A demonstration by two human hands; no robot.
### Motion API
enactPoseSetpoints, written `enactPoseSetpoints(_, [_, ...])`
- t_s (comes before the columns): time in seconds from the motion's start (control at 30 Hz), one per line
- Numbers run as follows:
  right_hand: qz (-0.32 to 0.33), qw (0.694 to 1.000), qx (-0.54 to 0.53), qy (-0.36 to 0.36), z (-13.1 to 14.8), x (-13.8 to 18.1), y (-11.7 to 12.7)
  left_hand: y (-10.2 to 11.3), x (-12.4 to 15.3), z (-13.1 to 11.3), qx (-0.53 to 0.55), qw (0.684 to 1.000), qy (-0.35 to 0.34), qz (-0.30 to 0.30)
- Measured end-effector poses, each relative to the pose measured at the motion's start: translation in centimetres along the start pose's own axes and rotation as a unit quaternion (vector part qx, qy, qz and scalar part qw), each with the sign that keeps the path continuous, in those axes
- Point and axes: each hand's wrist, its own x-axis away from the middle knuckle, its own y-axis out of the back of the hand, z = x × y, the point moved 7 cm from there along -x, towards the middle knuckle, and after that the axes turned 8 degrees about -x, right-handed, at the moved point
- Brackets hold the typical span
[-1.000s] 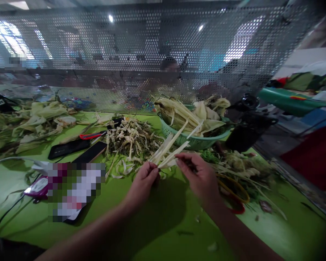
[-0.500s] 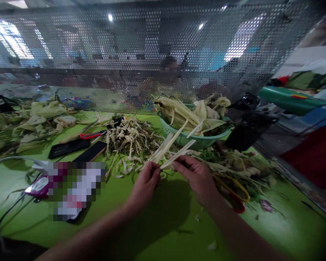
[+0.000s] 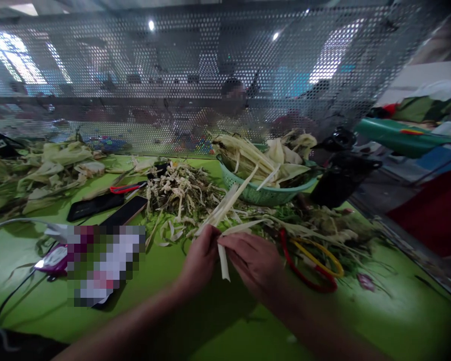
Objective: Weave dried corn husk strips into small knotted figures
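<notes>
My left hand (image 3: 203, 254) is closed around pale corn husk strips (image 3: 229, 201), which fan up and away from its fingers. My right hand (image 3: 252, 258) meets it, its fingers pinched at the lower end of the strips. One husk strip (image 3: 224, 263) hangs down between the two hands, and another points to the right above my right hand. The exact grip of the fingertips is partly hidden. Just beyond the hands lies a heap of shredded husk pieces (image 3: 180, 188). A green plastic basket (image 3: 248, 191) full of husks stands behind them.
Left of my hands lie phones (image 3: 126, 213), a red-handled cutter (image 3: 126, 188) and a purple device (image 3: 54, 258) with cables. Husks (image 3: 56, 165) pile up at the far left. Red and yellow loops (image 3: 323, 260) lie on the right. A perforated metal screen (image 3: 188, 65) rises behind the green table.
My right hand has moved left against my left hand. A strip that pointed up to the right is now folded down between the hands, and the red loop shows more.
</notes>
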Motion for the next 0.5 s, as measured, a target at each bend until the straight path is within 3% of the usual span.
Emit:
enactPoseSetpoints(0.13, [-0.032, 0.999, 0.019, -0.025, -0.1, 0.0, 0.5, -0.2, 0.6, -1.2, -0.025, 0.999, -0.039, 0.023])
enactPoseSetpoints(0.23, [-0.016, 1.0, 0.019, -0.012, 0.3, 0.0, 0.4, -0.2, 0.7, -1.3, 0.003, 0.999, -0.05, 0.023])
enactPoseSetpoints(0.37, [-0.003, 1.0, -0.003, 0.016, 0.6, -0.1, 0.5, 0.4, 0.0, -0.1, 0.078, 0.997, -0.01, -0.019])
enactPoseSetpoints(0.5, [-0.07, 0.995, -0.028, -0.059, -1.1, -0.2, 1.8, 1.0, -0.3, 0.6, 0.091, 0.994, 0.043, -0.044])
